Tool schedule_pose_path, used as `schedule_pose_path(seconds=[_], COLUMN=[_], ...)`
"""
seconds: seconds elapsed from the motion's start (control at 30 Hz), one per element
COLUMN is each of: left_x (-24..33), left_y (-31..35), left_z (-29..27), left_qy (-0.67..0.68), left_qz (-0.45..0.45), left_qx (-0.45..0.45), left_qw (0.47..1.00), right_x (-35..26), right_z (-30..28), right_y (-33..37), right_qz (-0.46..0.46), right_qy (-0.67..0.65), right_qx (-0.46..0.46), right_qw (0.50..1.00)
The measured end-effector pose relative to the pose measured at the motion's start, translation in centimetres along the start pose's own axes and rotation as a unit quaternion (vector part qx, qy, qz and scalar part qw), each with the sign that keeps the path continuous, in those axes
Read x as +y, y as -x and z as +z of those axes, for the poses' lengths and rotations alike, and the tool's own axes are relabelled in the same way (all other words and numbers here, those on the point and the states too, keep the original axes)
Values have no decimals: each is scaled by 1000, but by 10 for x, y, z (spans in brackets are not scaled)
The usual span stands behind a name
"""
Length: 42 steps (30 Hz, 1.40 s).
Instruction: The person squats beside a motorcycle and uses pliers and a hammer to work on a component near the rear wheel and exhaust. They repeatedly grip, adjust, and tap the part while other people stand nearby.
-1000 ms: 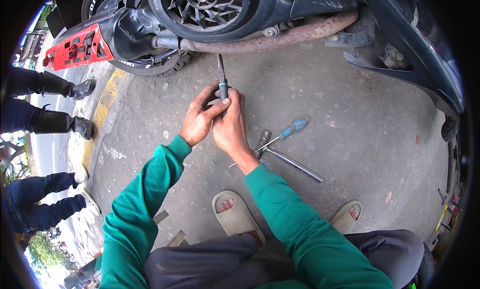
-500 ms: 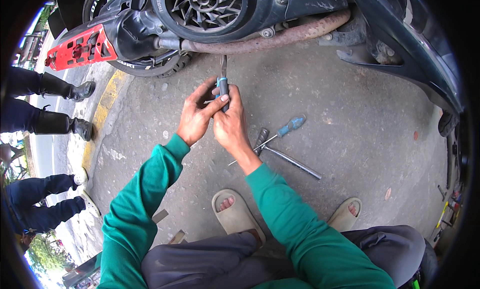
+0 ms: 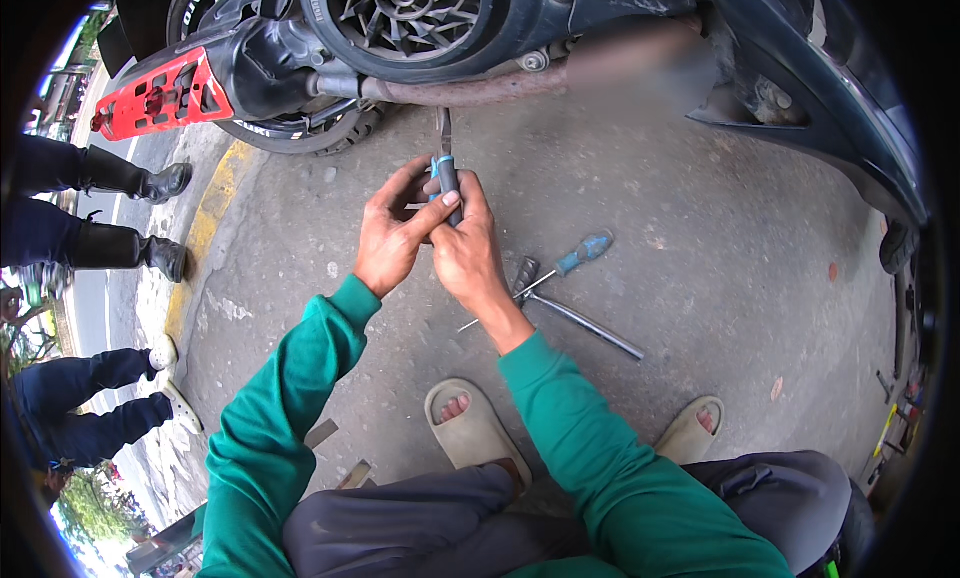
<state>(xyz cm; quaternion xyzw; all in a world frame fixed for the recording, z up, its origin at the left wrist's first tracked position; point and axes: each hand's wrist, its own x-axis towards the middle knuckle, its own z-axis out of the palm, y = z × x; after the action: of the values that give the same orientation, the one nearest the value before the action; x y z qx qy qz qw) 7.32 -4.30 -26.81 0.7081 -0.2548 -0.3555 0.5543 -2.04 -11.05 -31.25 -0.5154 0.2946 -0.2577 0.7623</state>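
A pair of pliers (image 3: 446, 165) with grey and blue handles is held between my two hands, its metal jaws pointing away from me toward the exhaust pipe (image 3: 470, 86). My left hand (image 3: 393, 236) has its fingers round the left side of the handles, its thumb laid across the near handle. My right hand (image 3: 466, 246) is closed on the right side of the same handles. Whether anything sits in the jaws is too small to tell. Beyond the pliers stands a dark motor scooter (image 3: 545, 28) with a round fan cover (image 3: 405, 13).
Right of my right wrist lie a blue-handled screwdriver (image 3: 583, 254) and a metal T-shaped wrench (image 3: 590, 328), crossing on the pavement. A red exhaust guard (image 3: 165, 96) is at the far left. Other people's boots (image 3: 165, 260) stand by the yellow curb (image 3: 207, 213). My sandals (image 3: 475, 433) are nearby.
My hands and the pliers stay in almost the same place, with my right wrist shifting slightly right. A blurred patch now covers the right part of the exhaust pipe.
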Motion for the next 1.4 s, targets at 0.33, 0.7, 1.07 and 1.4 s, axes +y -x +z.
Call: schedule_pose_path(seconds=[0.33,0.7,1.07,1.4], left_x=[7,12,8,14], left_y=[2,0,8,-9], left_z=[3,11,-1,-5], left_qy=[-12,0,142,285], left_qz=[-15,-9,-92,-197], left_qx=[18,30,-43,-177], left_qw=[1000,999,985,921], right_x=[-8,-28,-74,-71], right_z=[1,2,-2,-2], right_y=[1,-2,3,-12], right_qz=[42,45,183,253], right_qy=[-96,-26,-140,-164], right_qx=[-20,7,40,-15], right_qw=[994,999,972,953])
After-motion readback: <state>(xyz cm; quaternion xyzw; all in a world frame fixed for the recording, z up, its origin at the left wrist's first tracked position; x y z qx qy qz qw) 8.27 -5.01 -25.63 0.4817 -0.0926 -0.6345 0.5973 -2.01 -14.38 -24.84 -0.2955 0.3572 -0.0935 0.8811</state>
